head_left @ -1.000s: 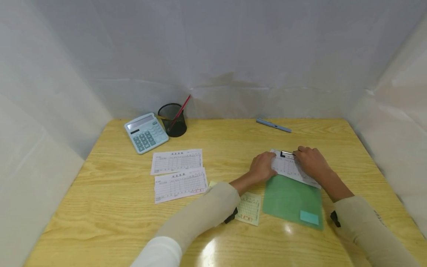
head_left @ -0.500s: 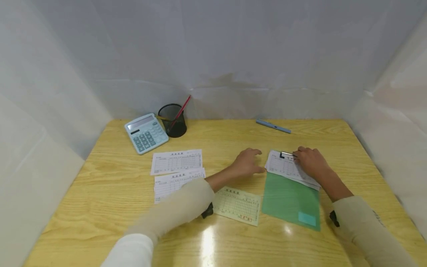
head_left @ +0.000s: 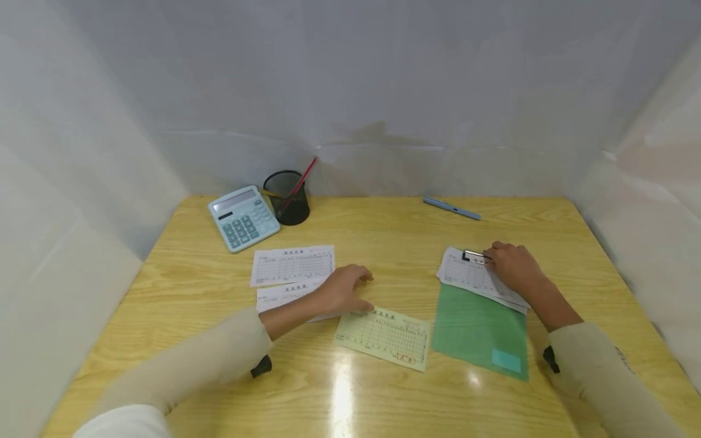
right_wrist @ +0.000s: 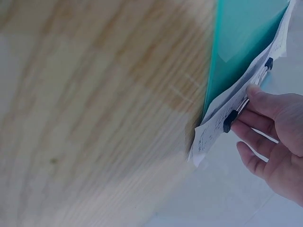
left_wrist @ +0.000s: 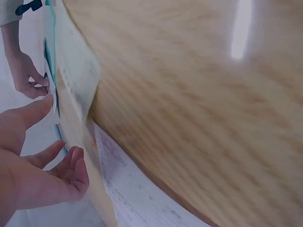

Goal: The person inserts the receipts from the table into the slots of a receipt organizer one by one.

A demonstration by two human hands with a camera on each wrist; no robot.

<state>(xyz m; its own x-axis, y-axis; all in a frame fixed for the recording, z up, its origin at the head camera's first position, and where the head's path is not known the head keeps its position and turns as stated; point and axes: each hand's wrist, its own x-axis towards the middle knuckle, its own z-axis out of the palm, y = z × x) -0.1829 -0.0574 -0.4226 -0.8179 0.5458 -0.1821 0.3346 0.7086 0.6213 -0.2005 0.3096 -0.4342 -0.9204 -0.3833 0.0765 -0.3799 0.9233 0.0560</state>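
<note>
My right hand [head_left: 515,266] pinches the metal clip [right_wrist: 244,105] of a green clipboard [head_left: 482,331], thumb on one side and fingers on the other. White printed slips [head_left: 471,272] lie under that clip, their edges slightly offset. My left hand [head_left: 339,292] holds nothing. Its fingers are loosely bent and parted, over the lower of two white slips at the left and by the top edge of a yellow slip [head_left: 383,337]. In the left wrist view, thumb and fingers of my left hand [left_wrist: 42,165] are apart. My left hand and forearm partly cover the lower white slip [head_left: 282,296].
Another white slip [head_left: 292,266] lies above the covered one. Farther back stand a light blue calculator [head_left: 243,219] and a black mesh pen cup [head_left: 290,204] with a red pencil. A blue pen [head_left: 451,208] lies near the table's back edge. White sheeting surrounds the table.
My left hand has let go of the slips at the clipboard and moved left, past the yellow slip, which is now uncovered. My right hand has stayed on the clip.
</note>
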